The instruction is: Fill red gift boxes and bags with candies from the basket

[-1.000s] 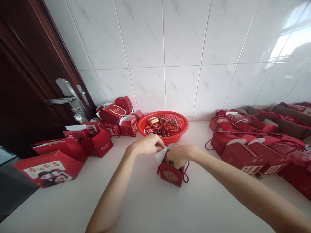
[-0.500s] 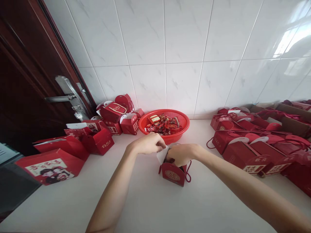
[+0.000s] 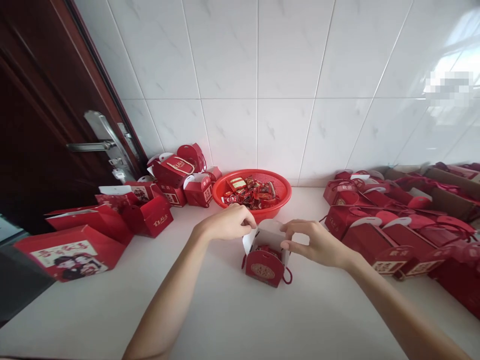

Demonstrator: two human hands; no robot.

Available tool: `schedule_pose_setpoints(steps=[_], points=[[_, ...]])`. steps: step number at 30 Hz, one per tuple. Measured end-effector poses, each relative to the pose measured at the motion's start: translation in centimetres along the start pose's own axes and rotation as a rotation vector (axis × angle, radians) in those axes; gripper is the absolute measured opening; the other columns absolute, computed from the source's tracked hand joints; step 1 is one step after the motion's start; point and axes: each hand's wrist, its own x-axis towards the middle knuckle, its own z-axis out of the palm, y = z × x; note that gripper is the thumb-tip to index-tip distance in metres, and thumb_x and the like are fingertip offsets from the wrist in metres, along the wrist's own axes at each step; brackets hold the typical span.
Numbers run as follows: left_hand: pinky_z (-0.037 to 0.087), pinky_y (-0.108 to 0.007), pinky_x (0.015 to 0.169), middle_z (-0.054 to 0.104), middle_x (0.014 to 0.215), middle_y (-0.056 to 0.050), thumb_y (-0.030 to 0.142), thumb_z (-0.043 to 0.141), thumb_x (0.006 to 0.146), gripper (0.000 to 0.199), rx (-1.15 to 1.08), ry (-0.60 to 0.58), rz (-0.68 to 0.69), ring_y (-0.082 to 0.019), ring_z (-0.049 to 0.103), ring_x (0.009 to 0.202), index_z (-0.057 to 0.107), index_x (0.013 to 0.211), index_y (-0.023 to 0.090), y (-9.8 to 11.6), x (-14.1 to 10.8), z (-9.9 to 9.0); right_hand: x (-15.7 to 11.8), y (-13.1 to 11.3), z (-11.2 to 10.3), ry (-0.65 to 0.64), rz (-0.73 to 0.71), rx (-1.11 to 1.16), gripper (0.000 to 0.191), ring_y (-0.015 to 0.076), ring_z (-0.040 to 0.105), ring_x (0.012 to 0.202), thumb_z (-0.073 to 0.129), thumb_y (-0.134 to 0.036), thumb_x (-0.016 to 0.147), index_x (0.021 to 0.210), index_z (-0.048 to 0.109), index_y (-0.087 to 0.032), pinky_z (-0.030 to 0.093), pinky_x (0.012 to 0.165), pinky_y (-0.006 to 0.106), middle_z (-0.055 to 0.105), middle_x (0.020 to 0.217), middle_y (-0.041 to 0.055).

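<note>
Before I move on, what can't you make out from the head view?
All in the head view:
- Lower inside of the small box: hidden by its front and what lies inside.
- Left hand fingertips: hidden behind the hand, so its grip on the white-lined flap is unclear.
- Print on the wrappers in the red basket: mostly too small.
- Rightmost boxes: cut off by the edge.

Both hands [image 3: 275,231] at open red box [image 3: 262,268], candy basket [image 3: 277,181] behind.
</note>
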Motion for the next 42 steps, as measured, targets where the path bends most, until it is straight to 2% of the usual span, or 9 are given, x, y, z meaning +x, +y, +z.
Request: schedule_pose_setpoints(steps=[4, 8, 14, 20, 24, 29, 35, 39, 42], points=[[0.042, -0.024, 0.063, 0.079, 0.087, -0.004, 0.020, 0.055, 0.078, 0.034, 0.032, 0.041, -0.013, -0.018, 0.067, 0.071, 0.081, 0.101, 0.021, 0.8, -0.2, 0.0, -0.4, 1.3, 0.8, 0.072, 0.028, 0.056, 0.034, 0.0254, 0.069, 0.108, 0.057, -0.053, 0.095, 0.088, 0.070, -0.022, 0.054, 0.090, 0.037, 0.074, 0.114, 0.0085], [0.042, -0.025, 0.064, 0.077, 0.084, -0.004, 0.018, 0.054, 0.081, 0.037, 0.040, 0.058, 0.003, -0.019, 0.067, 0.077, 0.079, 0.108, 0.021, 1.2, 0.2, 0.4, -0.6, 2.8, 2.1, 0.153, 0.017, 0.131, 0.036, 0.0230, 0.070, 0.101, 0.057, -0.051, 0.096, 0.117, 0.068, -0.024, 0.056, 0.091, 0.039, 0.074, 0.116, 0.0074], [0.041, -0.026, 0.066, 0.076, 0.082, -0.003, 0.027, 0.061, 0.084, 0.028, -0.048, 0.060, 0.037, -0.020, 0.066, 0.076, 0.079, 0.105, 0.023, 1.2, 0.6, 1.5, -0.6, 3.6, 4.6, 0.316, -0.002, 0.184, 0.042, 0.0261, 0.067, 0.111, 0.060, -0.047, 0.094, 0.130, 0.060, -0.026, 0.056, 0.089, 0.041, 0.070, 0.127, 0.0098], [0.047, -0.027, 0.077, 0.075, 0.107, -0.004, 0.036, 0.064, 0.088, 0.046, -0.259, 0.117, 0.093, -0.020, 0.067, 0.090, 0.064, 0.133, 0.026, 0.4, -0.6, 3.1, -0.7, 3.7, 5.6, 0.390, 0.024, 0.209, 0.043, 0.0250, 0.067, 0.106, 0.062, -0.047, 0.092, 0.129, 0.059, -0.024, 0.055, 0.092, 0.043, 0.068, 0.130, 0.0109], [0.049, -0.029, 0.086, 0.072, 0.121, -0.006, 0.041, 0.059, 0.093, 0.047, -0.341, 0.166, 0.113, -0.020, 0.067, 0.099, 0.061, 0.137, 0.025, -0.1, -1.1, 4.6, -0.8, 4.0, 6.2, 0.398, 0.042, 0.189, 0.046, 0.0258, 0.066, 0.108, 0.066, -0.046, 0.090, 0.129, 0.059, -0.024, 0.054, 0.094, 0.045, 0.069, 0.126, 0.0110], [0.052, -0.032, 0.088, 0.070, 0.108, -0.009, 0.047, 0.061, 0.091, 0.043, -0.384, 0.316, 0.113, -0.021, 0.066, 0.096, 0.070, 0.121, 0.018, -0.5, -0.8, 7.3, -0.9, 4.2, 6.5, 0.432, -0.010, 0.188, 0.040, 0.0275, 0.063, 0.119, 0.067, -0.045, 0.089, 0.124, 0.062, -0.026, 0.053, 0.098, 0.046, 0.068, 0.128, 0.0105], [0.052, -0.033, 0.088, 0.071, 0.098, -0.009, 0.046, 0.061, 0.084, 0.032, -0.728, 0.673, 0.008, -0.023, 0.066, 0.095, 0.074, 0.088, 0.017, -1.9, 0.8, 11.9, -1.0, 4.3, 6.6, 0.468, -0.018, 0.183, 0.031, 0.0282, 0.062, 0.120, 0.069, -0.043, 0.088, 0.113, 0.067, -0.025, 0.051, 0.100, 0.047, 0.067, 0.129, 0.0118], [0.053, -0.034, 0.079, 0.074, 0.087, -0.010, 0.055, 0.057, 0.078, 0.042, -1.055, 0.702, -0.189, -0.023, 0.067, 0.084, 0.071, 0.080, 0.016, -3.0, 2.1, 14.4, -1.1, 4.4, 6.7, 0.506, 0.009, 0.169, 0.028, 0.0299, 0.060, 0.122, 0.068, -0.045, 0.087, 0.106, 0.069, -0.025, 0.048, 0.102, 0.049, 0.064, 0.132, 0.0132], [0.051, -0.031, 0.072, 0.074, 0.080, -0.009, 0.056, 0.057, 0.074, 0.042, -1.157, 0.721, -0.296, -0.022, 0.067, 0.077, 0.068, 0.073, 0.016, -3.2, 3.3, 15.1, -1.1, 4.4, 6.9, 0.544, 0.024, 0.155, 0.028, 0.0306, 0.061, 0.121, 0.068, -0.047, 0.086, 0.103, 0.069, -0.025, 0.048, 0.102, 0.050, 0.064, 0.132, 0.0137]])
